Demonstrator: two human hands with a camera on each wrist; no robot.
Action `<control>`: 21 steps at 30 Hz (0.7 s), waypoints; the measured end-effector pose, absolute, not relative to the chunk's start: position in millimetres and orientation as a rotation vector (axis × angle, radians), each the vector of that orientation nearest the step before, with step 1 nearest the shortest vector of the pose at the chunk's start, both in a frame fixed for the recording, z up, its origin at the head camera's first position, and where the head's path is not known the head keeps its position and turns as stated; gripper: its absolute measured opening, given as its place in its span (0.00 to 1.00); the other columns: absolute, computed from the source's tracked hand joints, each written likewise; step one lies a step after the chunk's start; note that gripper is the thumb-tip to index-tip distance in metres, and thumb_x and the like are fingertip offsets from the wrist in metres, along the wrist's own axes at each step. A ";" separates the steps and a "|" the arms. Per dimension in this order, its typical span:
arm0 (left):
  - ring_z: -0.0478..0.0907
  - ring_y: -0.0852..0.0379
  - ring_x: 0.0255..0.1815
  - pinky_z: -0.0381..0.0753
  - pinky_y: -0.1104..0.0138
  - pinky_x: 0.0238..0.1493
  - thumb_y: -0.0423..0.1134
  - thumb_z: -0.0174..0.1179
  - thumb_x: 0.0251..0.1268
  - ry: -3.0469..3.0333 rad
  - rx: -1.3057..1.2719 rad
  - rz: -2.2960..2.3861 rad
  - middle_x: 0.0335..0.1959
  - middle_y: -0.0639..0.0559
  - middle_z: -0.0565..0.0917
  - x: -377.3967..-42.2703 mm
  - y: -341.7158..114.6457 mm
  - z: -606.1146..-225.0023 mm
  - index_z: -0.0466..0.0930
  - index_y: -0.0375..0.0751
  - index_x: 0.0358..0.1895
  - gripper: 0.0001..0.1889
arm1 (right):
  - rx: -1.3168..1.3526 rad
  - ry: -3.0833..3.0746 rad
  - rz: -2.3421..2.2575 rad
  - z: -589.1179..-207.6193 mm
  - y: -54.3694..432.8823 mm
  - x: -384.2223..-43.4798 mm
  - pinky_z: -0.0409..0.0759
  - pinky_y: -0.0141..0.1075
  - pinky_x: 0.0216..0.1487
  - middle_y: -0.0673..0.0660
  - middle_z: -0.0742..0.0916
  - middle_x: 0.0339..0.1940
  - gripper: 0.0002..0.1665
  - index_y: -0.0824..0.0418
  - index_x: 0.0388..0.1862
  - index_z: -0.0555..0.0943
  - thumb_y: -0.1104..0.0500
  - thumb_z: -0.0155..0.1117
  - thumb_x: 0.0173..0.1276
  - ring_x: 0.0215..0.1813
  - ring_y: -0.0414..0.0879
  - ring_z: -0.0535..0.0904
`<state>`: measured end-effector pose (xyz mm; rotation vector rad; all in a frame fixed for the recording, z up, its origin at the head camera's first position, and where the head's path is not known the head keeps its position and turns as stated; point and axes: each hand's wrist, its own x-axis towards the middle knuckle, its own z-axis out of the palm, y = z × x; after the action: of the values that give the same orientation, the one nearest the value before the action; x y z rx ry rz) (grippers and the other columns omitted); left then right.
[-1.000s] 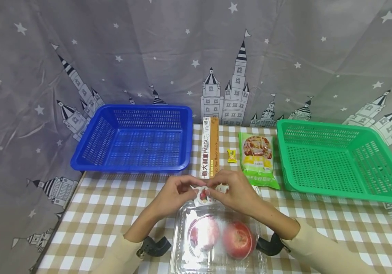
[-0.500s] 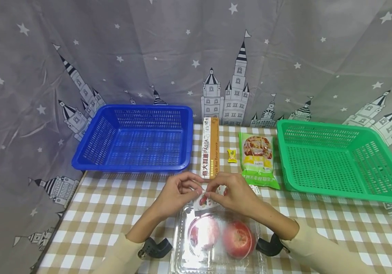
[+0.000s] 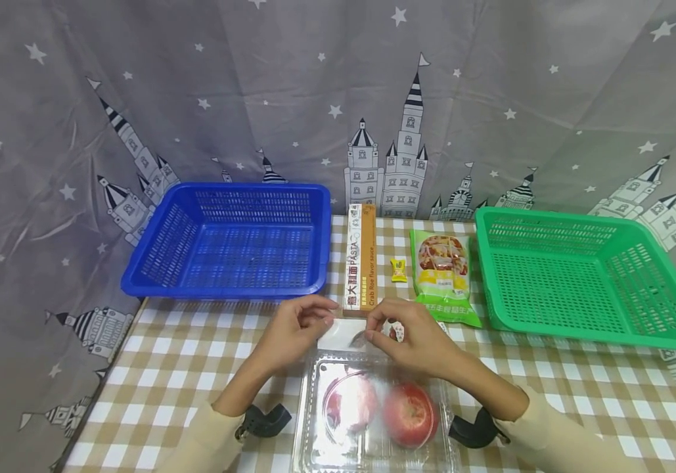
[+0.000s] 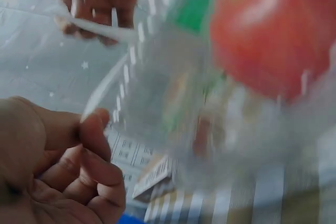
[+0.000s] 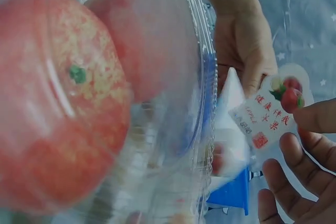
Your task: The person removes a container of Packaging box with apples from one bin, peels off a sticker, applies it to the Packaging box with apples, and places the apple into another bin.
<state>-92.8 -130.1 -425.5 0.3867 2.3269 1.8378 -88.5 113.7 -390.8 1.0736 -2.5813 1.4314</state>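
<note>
My left hand (image 3: 297, 334) pinches the left end of a white strip of backing paper (image 3: 336, 334) between thumb and forefinger. My right hand (image 3: 411, 334) pinches a sticker at the strip's right side. In the right wrist view this sticker (image 5: 269, 109) shows printed apples and red lettering, held by its edge; how much of it is still on the paper I cannot tell. Just below both hands sits a clear plastic clamshell box (image 3: 373, 362), lid down, with an apple (image 3: 410, 415) and another apple (image 3: 351, 406) inside.
Behind the hands lie a pasta box (image 3: 361, 256), a small yellow packet (image 3: 398, 270) and a green food bag (image 3: 443, 276). A blue basket (image 3: 225, 292) stands back left, a green basket (image 3: 604, 338) back right. A grey curtain (image 3: 290, 85) hangs behind the checked table.
The left hand has shifted a little left and the hands have drawn apart. A blank white stretch of backing paper now shows between them, where printed apples showed before.
</note>
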 end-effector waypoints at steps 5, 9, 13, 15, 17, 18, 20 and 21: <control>0.76 0.56 0.24 0.75 0.70 0.23 0.24 0.63 0.62 2.488 0.362 1.734 0.34 0.47 0.85 -97.4 -138.9 -431.6 0.83 0.35 0.48 0.11 | 1.045 -2.536 1.484 -395.0 120.7 -85.6 0.80 0.39 0.41 0.41 0.82 0.30 0.08 0.51 0.31 0.81 0.64 0.70 0.62 0.36 0.39 0.78; 0.75 0.57 0.22 0.75 0.68 0.22 0.25 0.63 0.63 2.571 0.358 1.638 0.33 0.48 0.85 -99.9 -144.1 -436.8 0.83 0.36 0.47 0.11 | 0.997 -2.525 1.514 -397.1 126.3 -81.5 0.79 0.41 0.41 0.41 0.83 0.31 0.09 0.50 0.31 0.81 0.65 0.70 0.62 0.36 0.40 0.78; 0.72 0.58 0.18 0.72 0.68 0.19 0.26 0.63 0.63 2.665 0.376 1.526 0.34 0.49 0.85 -100.2 -147.0 -443.6 0.84 0.36 0.46 0.09 | 0.891 -2.552 1.568 -395.5 131.6 -76.2 0.78 0.39 0.39 0.41 0.84 0.31 0.09 0.50 0.31 0.81 0.65 0.70 0.63 0.35 0.40 0.78; 0.72 0.58 0.18 0.72 0.66 0.19 0.28 0.63 0.63 2.722 0.372 1.465 0.34 0.50 0.85 -98.8 -147.5 -446.2 0.85 0.39 0.45 0.09 | 0.824 -2.573 1.590 -394.6 134.6 -73.3 0.77 0.36 0.36 0.42 0.84 0.30 0.08 0.51 0.31 0.82 0.64 0.70 0.63 0.32 0.41 0.78; 0.74 0.58 0.22 0.74 0.65 0.23 0.30 0.63 0.63 2.768 0.361 1.414 0.36 0.52 0.86 -96.8 -147.8 -447.9 0.85 0.42 0.44 0.09 | 0.762 -2.588 1.623 -394.2 137.8 -70.4 0.76 0.35 0.32 0.43 0.84 0.28 0.07 0.52 0.30 0.82 0.64 0.70 0.63 0.30 0.41 0.77; 0.77 0.58 0.25 0.76 0.65 0.26 0.30 0.64 0.63 2.792 0.359 1.390 0.37 0.53 0.86 -95.6 -147.8 -448.3 0.86 0.43 0.44 0.09 | 0.733 -2.594 1.638 -394.2 139.4 -68.8 0.76 0.34 0.30 0.43 0.84 0.28 0.07 0.52 0.30 0.82 0.64 0.71 0.63 0.28 0.42 0.77; 0.77 0.58 0.27 0.77 0.63 0.30 0.32 0.64 0.63 2.819 0.350 1.353 0.37 0.54 0.86 -93.0 -148.3 -448.6 0.86 0.45 0.45 0.09 | 0.684 -2.602 1.665 -394.3 142.6 -65.7 0.77 0.34 0.28 0.44 0.84 0.27 0.07 0.52 0.30 0.83 0.64 0.71 0.62 0.27 0.42 0.77; 0.77 0.57 0.26 0.77 0.61 0.30 0.32 0.64 0.63 2.824 0.350 1.342 0.37 0.54 0.86 -91.6 -148.9 -448.4 0.86 0.45 0.46 0.09 | 0.669 -2.599 1.687 -394.4 144.1 -64.2 0.77 0.34 0.27 0.45 0.84 0.27 0.07 0.53 0.30 0.83 0.64 0.71 0.62 0.27 0.42 0.78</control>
<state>-91.6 -148.9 -448.4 0.3501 2.8241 1.3421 -64.2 144.1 -394.4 0.6690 -2.5992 1.6868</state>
